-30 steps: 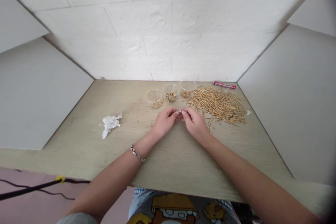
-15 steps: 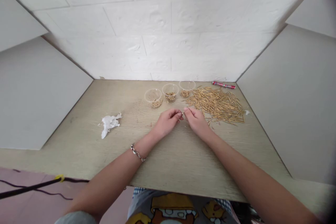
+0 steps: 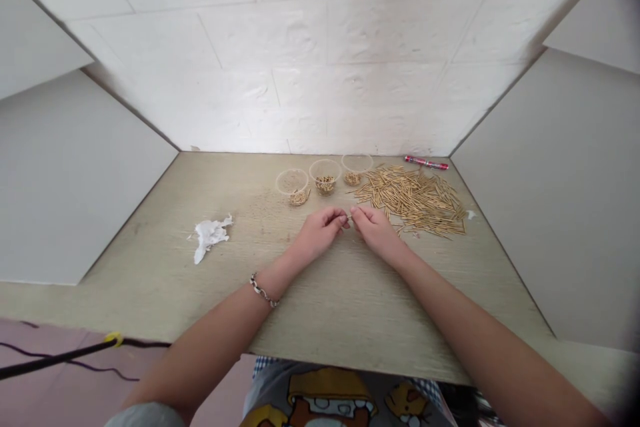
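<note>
My left hand (image 3: 316, 234) and my right hand (image 3: 376, 232) meet fingertip to fingertip at the middle of the wooden table (image 3: 320, 307). Both are pinched on a tiny part (image 3: 349, 216) held between them, too small to make out. A silver bracelet (image 3: 262, 291) sits on my left wrist. Just right of my right hand lies a big pile of thin golden pins (image 3: 415, 196). Beyond my hands stand three small clear cups, the left cup (image 3: 292, 185), the middle cup (image 3: 325, 177) and the right cup (image 3: 357, 169), each with small golden pieces.
A crumpled white tissue (image 3: 209, 235) lies on the table's left part. A red pen (image 3: 427, 162) rests by the back wall at the right. White panels close in both sides. A black cable (image 3: 65, 359) with a yellow band runs below the table's front edge.
My right hand has drawn a little away from the left, so the fingertips now barely touch. Nothing else on the table has moved.
</note>
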The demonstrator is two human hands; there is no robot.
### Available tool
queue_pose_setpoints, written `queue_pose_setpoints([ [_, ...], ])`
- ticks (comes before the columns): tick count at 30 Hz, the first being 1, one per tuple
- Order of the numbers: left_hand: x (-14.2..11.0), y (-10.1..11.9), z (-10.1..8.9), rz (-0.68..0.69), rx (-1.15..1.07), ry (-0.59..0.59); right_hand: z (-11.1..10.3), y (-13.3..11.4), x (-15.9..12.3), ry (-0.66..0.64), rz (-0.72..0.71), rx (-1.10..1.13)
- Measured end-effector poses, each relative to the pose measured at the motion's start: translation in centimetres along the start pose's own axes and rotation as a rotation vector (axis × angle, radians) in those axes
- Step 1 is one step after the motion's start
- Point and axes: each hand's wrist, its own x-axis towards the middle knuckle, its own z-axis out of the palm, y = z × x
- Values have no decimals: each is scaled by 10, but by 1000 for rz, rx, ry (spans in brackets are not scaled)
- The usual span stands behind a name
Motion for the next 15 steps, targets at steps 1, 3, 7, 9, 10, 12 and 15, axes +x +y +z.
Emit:
queue_pose_setpoints([
  [1,0,-1,0,4,17,0,0,0,0,-2,1,-2],
  [3,1,-2,0,19,58,5,0,0,0,-3,1,-15],
  [7,1,-5,0,83,146,45,1,1,-1,13,-16,-57],
  [9,1,-5,0,107,204,62,2,1,-1,32,-32,-97],
  [10,0,-5,0,117,237,68,2,1,0,41,-40,-117],
  [12,-1,-3,-1,148,304,77,3,1,0,50,-52,-145],
  [15,-3,-1,0,200,367,86,3,1,0,58,-55,-166],
])
